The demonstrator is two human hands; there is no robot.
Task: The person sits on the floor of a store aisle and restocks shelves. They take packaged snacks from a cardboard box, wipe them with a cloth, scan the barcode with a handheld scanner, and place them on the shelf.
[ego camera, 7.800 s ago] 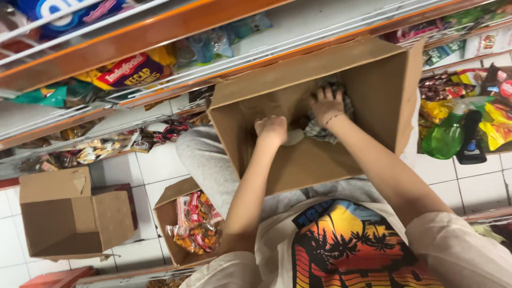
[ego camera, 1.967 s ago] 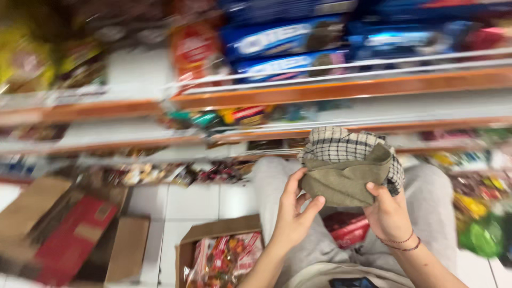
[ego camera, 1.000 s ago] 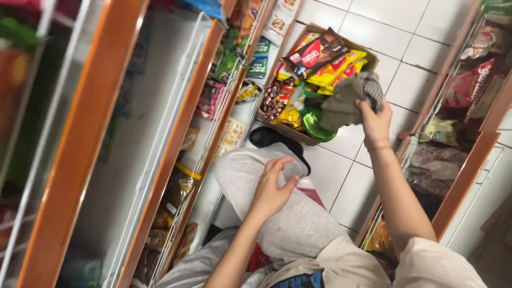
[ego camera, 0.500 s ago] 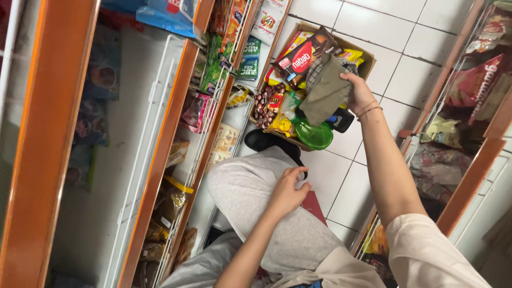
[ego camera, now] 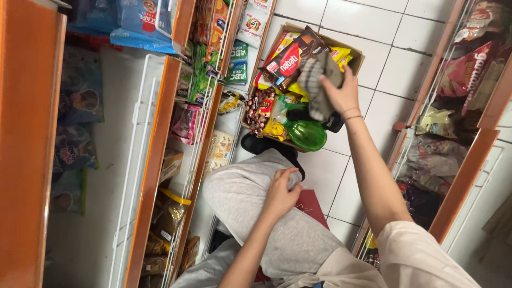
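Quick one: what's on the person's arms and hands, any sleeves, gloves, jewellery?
Both hands bare, no gloves. Right hand has thin bracelets at the wrist and a short cream sleeve at the shoulder. Left hand and forearm show nothing worn.

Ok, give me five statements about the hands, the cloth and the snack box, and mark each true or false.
1. The right hand holds a grey cloth over the cardboard box. True.
2. The left hand is inside the box. False: it rests on the person's knee, on the grey trousers.
3. The box sits on a shelf. False: it stands on the white tiled floor.
4. A green bottle lies at the near end of the box. True.
5. The box is empty. False: it is full of snack packets.
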